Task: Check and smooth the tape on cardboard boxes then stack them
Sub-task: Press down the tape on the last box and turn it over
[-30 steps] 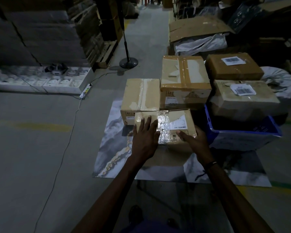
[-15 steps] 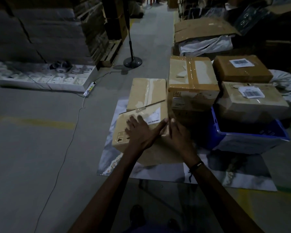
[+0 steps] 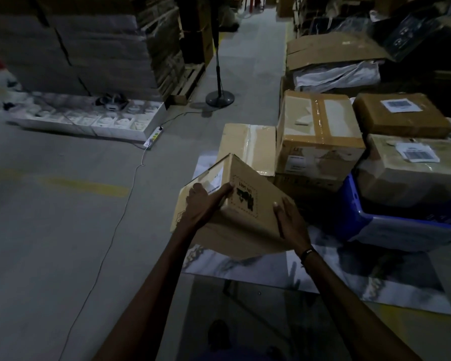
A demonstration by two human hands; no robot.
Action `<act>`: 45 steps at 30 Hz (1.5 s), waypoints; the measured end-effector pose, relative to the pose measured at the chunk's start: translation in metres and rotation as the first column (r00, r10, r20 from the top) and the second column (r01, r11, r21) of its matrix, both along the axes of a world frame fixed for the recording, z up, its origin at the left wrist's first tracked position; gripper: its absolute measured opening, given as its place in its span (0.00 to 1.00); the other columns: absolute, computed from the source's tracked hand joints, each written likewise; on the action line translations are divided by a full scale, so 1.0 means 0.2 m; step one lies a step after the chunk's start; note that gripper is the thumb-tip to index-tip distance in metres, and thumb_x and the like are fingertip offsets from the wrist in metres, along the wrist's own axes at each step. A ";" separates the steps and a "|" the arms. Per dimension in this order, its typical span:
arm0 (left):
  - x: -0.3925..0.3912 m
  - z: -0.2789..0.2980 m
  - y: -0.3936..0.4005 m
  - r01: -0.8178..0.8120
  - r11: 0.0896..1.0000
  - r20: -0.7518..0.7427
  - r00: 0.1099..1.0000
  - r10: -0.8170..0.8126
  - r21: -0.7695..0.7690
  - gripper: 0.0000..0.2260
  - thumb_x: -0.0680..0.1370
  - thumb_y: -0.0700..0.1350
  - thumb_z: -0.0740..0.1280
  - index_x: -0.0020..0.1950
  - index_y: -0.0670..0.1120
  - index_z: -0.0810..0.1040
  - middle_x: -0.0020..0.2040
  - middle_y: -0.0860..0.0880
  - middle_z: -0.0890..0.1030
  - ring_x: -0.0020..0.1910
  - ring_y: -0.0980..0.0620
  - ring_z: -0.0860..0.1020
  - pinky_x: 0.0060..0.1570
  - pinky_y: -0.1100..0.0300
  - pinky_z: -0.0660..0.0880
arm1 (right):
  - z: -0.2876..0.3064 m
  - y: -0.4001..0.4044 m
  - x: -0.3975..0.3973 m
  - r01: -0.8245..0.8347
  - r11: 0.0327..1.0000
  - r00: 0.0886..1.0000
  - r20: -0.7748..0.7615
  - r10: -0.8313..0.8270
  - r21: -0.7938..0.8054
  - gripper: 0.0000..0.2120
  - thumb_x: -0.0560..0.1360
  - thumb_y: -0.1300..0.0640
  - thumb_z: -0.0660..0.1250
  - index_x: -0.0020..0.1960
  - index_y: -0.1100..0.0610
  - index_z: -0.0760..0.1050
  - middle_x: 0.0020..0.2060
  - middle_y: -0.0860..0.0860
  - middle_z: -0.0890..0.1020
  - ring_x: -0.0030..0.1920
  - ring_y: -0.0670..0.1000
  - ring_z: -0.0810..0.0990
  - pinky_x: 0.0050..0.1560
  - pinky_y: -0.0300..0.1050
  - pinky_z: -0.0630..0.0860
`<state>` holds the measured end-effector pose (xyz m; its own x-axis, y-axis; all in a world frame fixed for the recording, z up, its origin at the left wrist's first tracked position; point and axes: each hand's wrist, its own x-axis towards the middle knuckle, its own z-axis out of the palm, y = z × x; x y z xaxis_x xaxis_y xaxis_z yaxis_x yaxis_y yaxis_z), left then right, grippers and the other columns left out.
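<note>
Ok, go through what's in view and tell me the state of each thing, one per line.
Held box: tilted, gripped by both hands.
Left hand: curled over its top edge.
Right hand: flat against its side.
Tall box: taped shut.
Blue crate: holds a labelled box.

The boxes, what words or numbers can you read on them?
Held box: dark print inside a dotted frame, sideways, too blurred to read.
Its white label: too small.
Tall taped box: front label unreadable.
Barcode labels on the two right boxes: blurred.
Blue crate: marks unreadable.
So none can be quoted.
</note>
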<state>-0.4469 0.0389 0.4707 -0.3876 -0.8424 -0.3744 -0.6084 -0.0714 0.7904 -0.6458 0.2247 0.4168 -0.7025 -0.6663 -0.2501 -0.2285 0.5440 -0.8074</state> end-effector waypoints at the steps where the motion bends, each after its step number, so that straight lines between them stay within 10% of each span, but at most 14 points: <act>1: 0.02 0.05 0.03 0.002 1.000 -0.034 0.999 -0.002 -0.004 0.59 0.60 0.83 0.66 0.77 0.42 0.66 0.74 0.39 0.72 0.67 0.37 0.75 0.65 0.37 0.74 | -0.01 0.00 -0.01 0.007 1.000 1.000 0.000 -0.007 0.000 0.46 0.68 0.16 0.48 0.79 0.39 0.58 0.80 0.48 0.61 0.77 0.57 0.64 0.75 0.62 0.62; 5: 0.03 0.20 0.12 0.055 0.997 -0.195 0.979 -0.064 -0.051 0.43 0.75 0.70 0.66 0.82 0.49 0.58 0.74 0.47 0.68 0.68 0.47 0.70 0.57 0.57 0.71 | 0.03 0.00 -0.01 0.045 0.999 0.997 -0.061 -0.046 -0.015 0.40 0.75 0.24 0.54 0.80 0.44 0.61 0.80 0.52 0.61 0.76 0.59 0.65 0.74 0.56 0.63; 12: 0.05 0.08 0.12 0.244 0.958 -0.269 0.923 -0.277 -0.151 0.25 0.80 0.69 0.58 0.71 0.56 0.75 0.61 0.51 0.83 0.60 0.50 0.82 0.61 0.45 0.78 | 0.11 0.02 -0.08 0.073 0.987 0.974 -0.223 -0.040 0.142 0.31 0.79 0.30 0.57 0.80 0.38 0.60 0.82 0.45 0.50 0.78 0.64 0.56 0.75 0.66 0.58; 18: 0.05 -0.01 0.22 0.169 0.932 -0.219 0.944 -0.246 -0.322 0.15 0.85 0.52 0.62 0.70 0.65 0.69 0.51 0.66 0.81 0.53 0.72 0.79 0.51 0.71 0.76 | 0.07 0.06 -0.09 0.040 0.978 0.952 -0.306 0.025 0.203 0.29 0.79 0.32 0.58 0.79 0.36 0.60 0.83 0.46 0.50 0.80 0.67 0.45 0.75 0.71 0.55; 27: 0.01 -0.14 0.25 0.170 0.854 -0.254 0.910 -0.327 -0.491 0.08 0.83 0.48 0.67 0.61 0.57 0.79 0.68 0.60 0.74 0.58 0.61 0.80 0.55 0.57 0.81 | 0.07 0.04 0.02 0.037 0.933 0.836 -0.522 0.167 0.358 0.25 0.81 0.35 0.53 0.77 0.37 0.61 0.82 0.51 0.56 0.80 0.66 0.44 0.72 0.80 0.48; 32: -0.12 -0.12 0.28 0.372 0.671 0.160 0.920 -0.357 -0.641 0.17 0.81 0.58 0.64 0.64 0.52 0.80 0.75 0.49 0.71 0.75 0.47 0.67 0.72 0.47 0.60 | 0.07 -0.03 0.10 -0.030 0.945 0.806 -0.551 0.216 0.327 0.22 0.81 0.38 0.58 0.75 0.39 0.68 0.80 0.50 0.63 0.81 0.59 0.53 0.76 0.69 0.52; 45: -0.21 -0.01 0.30 0.409 0.790 0.086 0.904 -0.418 -0.457 0.13 0.79 0.46 0.72 0.61 0.43 0.84 0.72 0.44 0.75 0.72 0.43 0.71 0.67 0.54 0.66 | 0.09 0.03 0.06 -0.089 0.982 0.866 -0.474 0.159 0.167 0.19 0.82 0.48 0.65 0.72 0.47 0.75 0.77 0.48 0.67 0.79 0.52 0.61 0.77 0.54 0.56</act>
<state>-0.4882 0.0986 0.4680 -0.7410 -0.6712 0.0205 -0.4818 0.5527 0.6800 -0.6331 0.2299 0.4354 -0.6724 -0.7402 0.0055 -0.6434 0.5808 -0.4987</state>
